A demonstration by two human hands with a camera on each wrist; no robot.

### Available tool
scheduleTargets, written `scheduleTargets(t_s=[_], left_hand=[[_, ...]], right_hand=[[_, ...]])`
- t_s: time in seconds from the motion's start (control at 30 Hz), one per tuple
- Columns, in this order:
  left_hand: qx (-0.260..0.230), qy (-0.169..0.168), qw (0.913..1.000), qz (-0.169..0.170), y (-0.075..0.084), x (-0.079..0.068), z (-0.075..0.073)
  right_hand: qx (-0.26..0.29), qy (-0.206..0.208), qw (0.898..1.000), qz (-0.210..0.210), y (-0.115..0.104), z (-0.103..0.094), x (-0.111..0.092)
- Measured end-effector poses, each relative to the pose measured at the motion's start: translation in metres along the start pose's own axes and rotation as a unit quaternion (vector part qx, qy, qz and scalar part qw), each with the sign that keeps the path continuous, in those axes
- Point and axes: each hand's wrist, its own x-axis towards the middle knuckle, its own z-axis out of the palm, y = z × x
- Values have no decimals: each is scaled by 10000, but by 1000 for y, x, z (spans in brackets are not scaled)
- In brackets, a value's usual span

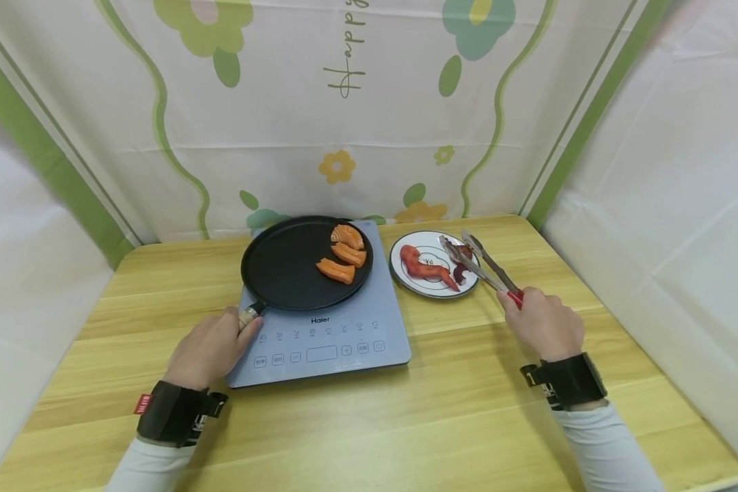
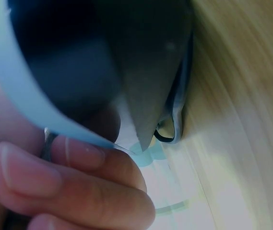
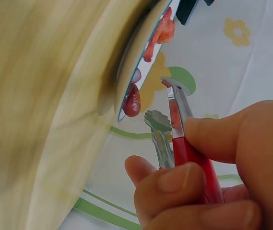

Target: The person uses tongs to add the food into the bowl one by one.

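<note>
My left hand (image 1: 207,348) grips the handle (image 1: 251,314) of a flat black frying pan (image 1: 283,266). Three orange salmon-like pieces (image 1: 337,270) lie at the right of the pan. In the left wrist view, the curled fingers (image 2: 93,191) show below a dark, blurred shape. With my right hand (image 1: 547,324) I hold metal tongs (image 1: 495,272) with red handles (image 3: 194,160). The tongs' tips are spread over a white plate (image 1: 427,237). On it lie a long red piece like a chicken wing (image 1: 427,270) and a smaller dark red piece (image 1: 459,275) beneath the tips.
The pan sits on a grey Haier induction cooktop (image 1: 320,372) with touch buttons along its front. Both stand on a wooden table (image 1: 455,424). Behind the table hangs a white cloth (image 1: 393,123) with flowers, and white cloth sides rise left and right.
</note>
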Motion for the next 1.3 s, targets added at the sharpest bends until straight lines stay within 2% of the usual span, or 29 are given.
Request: scheduleTargets(t_s=[0.4,1.3], left_hand=[[24,-16,10000,-23,0,0,1],[10,-51,10000,-13,-1,0,1]], right_hand=[[3,69,10000,24,5,9,0],[-195,109,9997,-12,-2,26,8]])
